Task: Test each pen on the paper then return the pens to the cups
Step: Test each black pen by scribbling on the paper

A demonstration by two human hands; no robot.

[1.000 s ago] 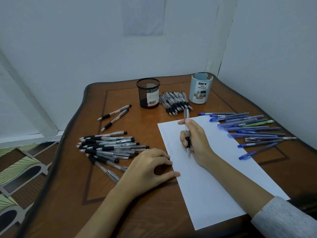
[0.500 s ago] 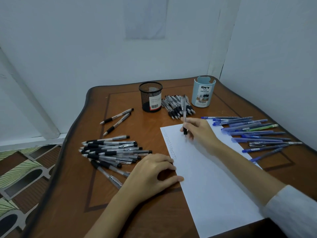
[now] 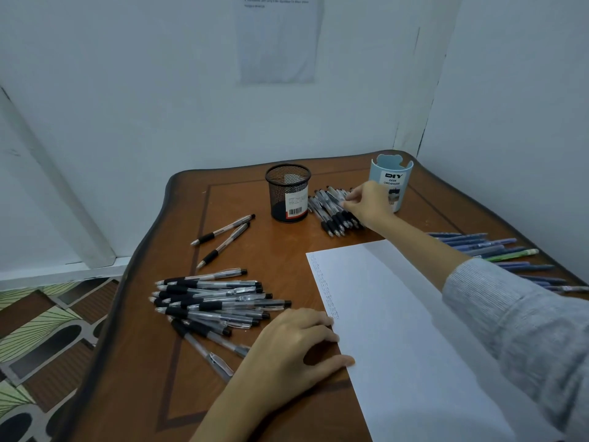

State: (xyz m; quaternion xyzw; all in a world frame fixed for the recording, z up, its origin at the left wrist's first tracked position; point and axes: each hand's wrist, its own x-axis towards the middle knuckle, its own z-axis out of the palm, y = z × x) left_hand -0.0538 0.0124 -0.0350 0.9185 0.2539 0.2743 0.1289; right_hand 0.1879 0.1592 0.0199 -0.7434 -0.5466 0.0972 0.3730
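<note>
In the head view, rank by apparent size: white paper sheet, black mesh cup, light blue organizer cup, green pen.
1. White paper sheet
2. Black mesh cup and light blue organizer cup look alike; blue partly hidden
3. Green pen

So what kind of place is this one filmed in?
Probably a corner of a home room rather than an office: a carved wooden table set against plain white walls, patterned floor tiles beside it, and a printed sheet stuck on the wall.

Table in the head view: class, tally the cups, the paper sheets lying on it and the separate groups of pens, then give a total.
Cups: 2, black mesh cup and blue cup
Paper sheets: 1
Pen groups: 4, loose pair, left pile, pile between cups, blue-pen row
Total: 7
</note>
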